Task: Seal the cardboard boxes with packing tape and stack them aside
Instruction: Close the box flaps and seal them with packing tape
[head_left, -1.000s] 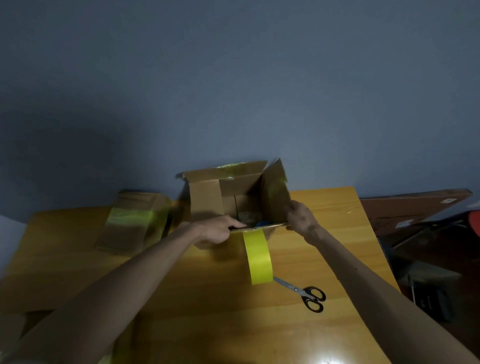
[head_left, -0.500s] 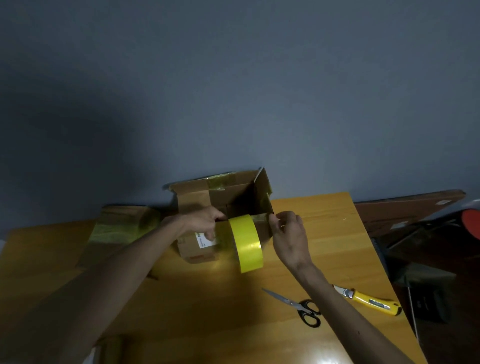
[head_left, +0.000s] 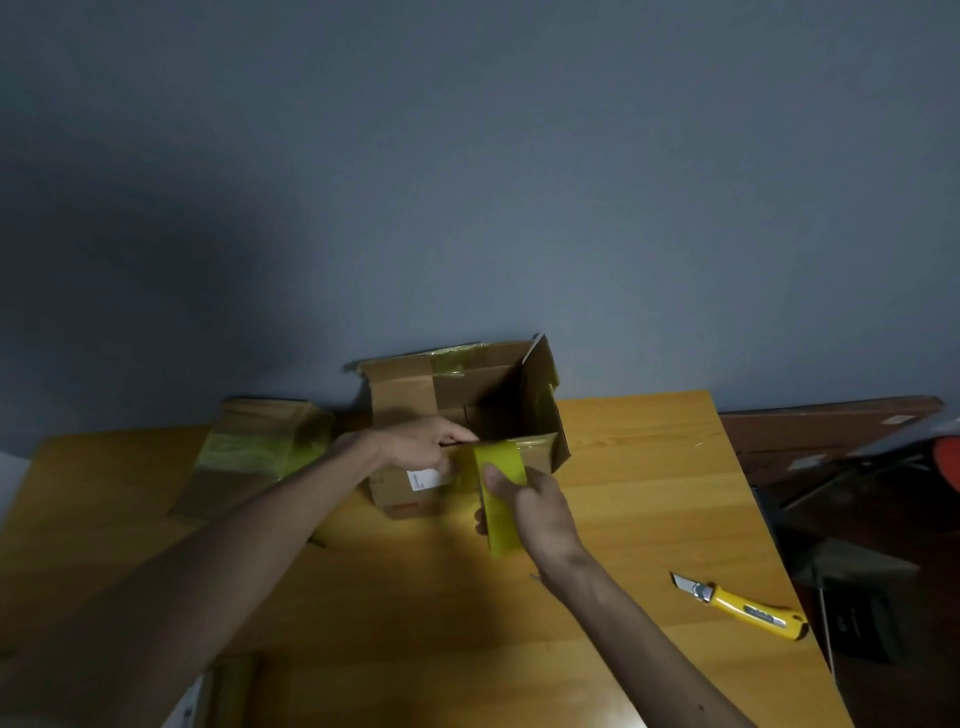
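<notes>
**Open cardboard box** (head_left: 402, 397). It stands at the far middle of the tabletop (head_left: 639, 467), close to the grey-blue wall (head_left: 467, 208). The top flaps are raised, and the back and right flaps carry patches of yellowish tape. A white label (head_left: 423, 478) sits on the near face.

**Roll of yellow packing tape** (head_left: 501, 535). It is held on edge just in front of the box's near face, with its top about level with the near rim. A glossy strip seems to run from it along the rim to the right, but the dim light blurs the join.

**Your left hand** (head_left: 410, 447). The fingers are bent over the near rim of the box and grasp it just left of the roll.

**Your right hand** (head_left: 537, 512). The fingers are wrapped round the roll from its right side and grasp it.

**Second cardboard box** (head_left: 254, 452). It lies on the tabletop to the left of the open one. It is closed, with a broad band of yellow tape across its top. You cannot tell whether the two boxes touch.

**Yellow utility knife** (head_left: 743, 608). It lies flat near the right edge of the tabletop, well apart from both boxes. Its metal end points left and away from you.

**Dark brown board** (head_left: 831, 426). It sits beyond the right edge of the tabletop, among shadowed clutter too dark to identify.
</notes>
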